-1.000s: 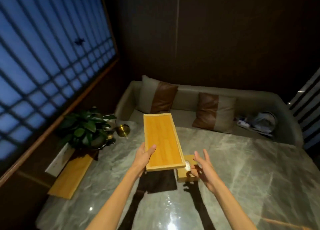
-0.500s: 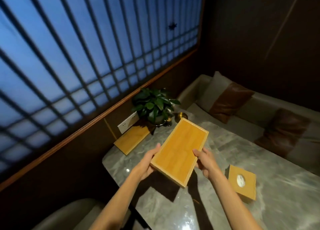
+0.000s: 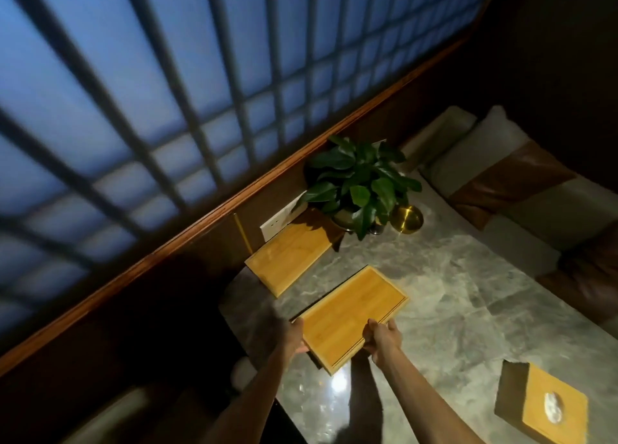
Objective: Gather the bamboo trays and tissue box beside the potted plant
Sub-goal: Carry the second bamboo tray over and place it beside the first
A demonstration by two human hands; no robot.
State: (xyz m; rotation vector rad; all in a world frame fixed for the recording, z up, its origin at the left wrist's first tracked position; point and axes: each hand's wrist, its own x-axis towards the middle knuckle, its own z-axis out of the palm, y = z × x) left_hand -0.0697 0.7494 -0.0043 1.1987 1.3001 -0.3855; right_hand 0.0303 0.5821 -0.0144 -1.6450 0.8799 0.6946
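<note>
While the left hand and right hand grip the bamboo tray, another tray lies beside the potted plant.

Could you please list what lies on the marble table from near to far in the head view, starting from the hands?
Held bamboo tray → second bamboo tray lying by the wall → potted plant, with the brass bowl beside it.
</note>
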